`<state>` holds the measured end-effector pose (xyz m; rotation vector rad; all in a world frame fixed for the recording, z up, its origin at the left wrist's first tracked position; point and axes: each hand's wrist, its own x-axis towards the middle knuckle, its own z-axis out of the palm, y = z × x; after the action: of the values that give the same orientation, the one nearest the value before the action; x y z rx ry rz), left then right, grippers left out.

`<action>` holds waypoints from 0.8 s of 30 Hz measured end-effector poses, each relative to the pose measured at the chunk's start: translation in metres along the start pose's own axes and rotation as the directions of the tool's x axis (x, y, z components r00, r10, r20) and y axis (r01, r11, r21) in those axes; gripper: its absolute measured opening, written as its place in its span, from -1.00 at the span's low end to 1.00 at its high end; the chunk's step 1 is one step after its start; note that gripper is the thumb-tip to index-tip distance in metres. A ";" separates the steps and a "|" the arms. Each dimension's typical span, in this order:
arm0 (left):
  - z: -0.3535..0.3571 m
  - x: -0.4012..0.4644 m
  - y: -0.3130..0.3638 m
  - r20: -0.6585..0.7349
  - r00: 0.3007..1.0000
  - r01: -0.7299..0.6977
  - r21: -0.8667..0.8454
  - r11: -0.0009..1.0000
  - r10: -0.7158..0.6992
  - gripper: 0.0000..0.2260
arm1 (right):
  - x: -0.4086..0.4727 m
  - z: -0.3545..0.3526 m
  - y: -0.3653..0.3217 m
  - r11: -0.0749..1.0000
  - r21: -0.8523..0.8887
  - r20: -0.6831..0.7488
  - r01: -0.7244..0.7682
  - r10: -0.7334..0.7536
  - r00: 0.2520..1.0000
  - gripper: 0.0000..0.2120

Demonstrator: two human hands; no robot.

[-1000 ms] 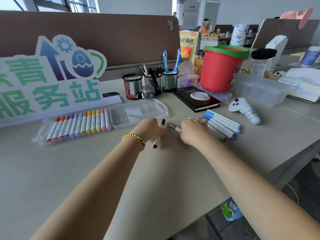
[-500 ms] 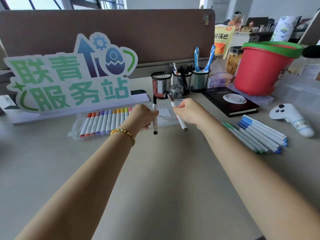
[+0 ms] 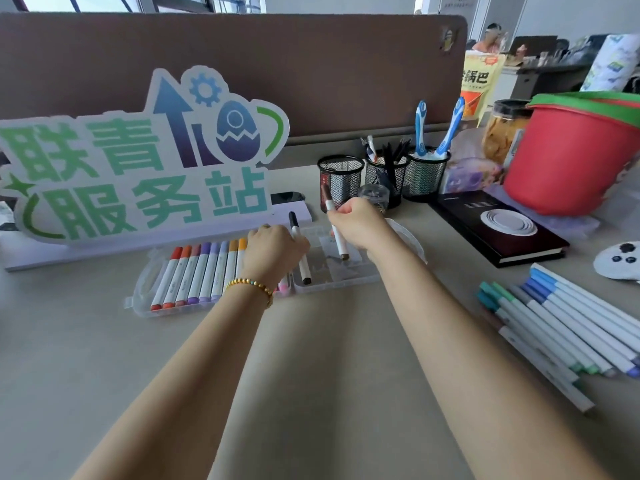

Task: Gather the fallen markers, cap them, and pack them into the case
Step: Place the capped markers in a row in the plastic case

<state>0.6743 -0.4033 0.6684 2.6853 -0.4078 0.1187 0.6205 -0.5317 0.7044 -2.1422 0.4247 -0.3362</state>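
A clear plastic marker case (image 3: 145,292) lies open in front of the sign, its left half filled with a row of capped red, orange, purple and yellow markers (image 3: 197,271). My left hand (image 3: 273,251) holds a black-capped white marker (image 3: 300,251) over the seam between the two halves. My right hand (image 3: 360,226) grips a brown-capped white marker (image 3: 339,242) above the case's right half. Several blue and green capped markers (image 3: 561,327) lie in a loose row on the desk at the right.
A large cut-out sign (image 3: 138,168) stands behind the case. Three mesh pen cups (image 3: 381,174), a black notebook (image 3: 498,233), a red bucket (image 3: 571,157) and a white game controller (image 3: 620,261) crowd the back right. A brown partition closes the desk's far side.
Both hands lifted a marker each from the desk and carried them left and forward to above the open case. The view swung left with them.
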 end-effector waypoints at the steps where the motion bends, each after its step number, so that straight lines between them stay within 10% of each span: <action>1: 0.003 0.001 -0.001 -0.021 0.999 -0.031 0.046 0.998 0.032 -0.64 | 0.001 0.000 0.003 1.000 0.001 0.001 -0.003 0.003 1.000 -0.66; 17: 0.013 -0.010 -0.014 -0.106 0.989 -0.085 0.143 0.986 0.101 -0.61 | -0.003 0.002 0.014 0.997 0.061 0.068 -0.053 0.049 0.997 -0.85; 24: 0.008 -0.011 -0.023 0.258 0.936 -0.284 0.147 0.948 0.240 -0.57 | -0.004 0.005 0.009 0.994 -0.082 0.117 -0.077 0.086 0.989 -0.93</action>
<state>0.6712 -0.3839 0.6509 2.8191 -0.8722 -0.0949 0.6171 -0.5309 0.6940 -2.1998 0.4605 -0.1454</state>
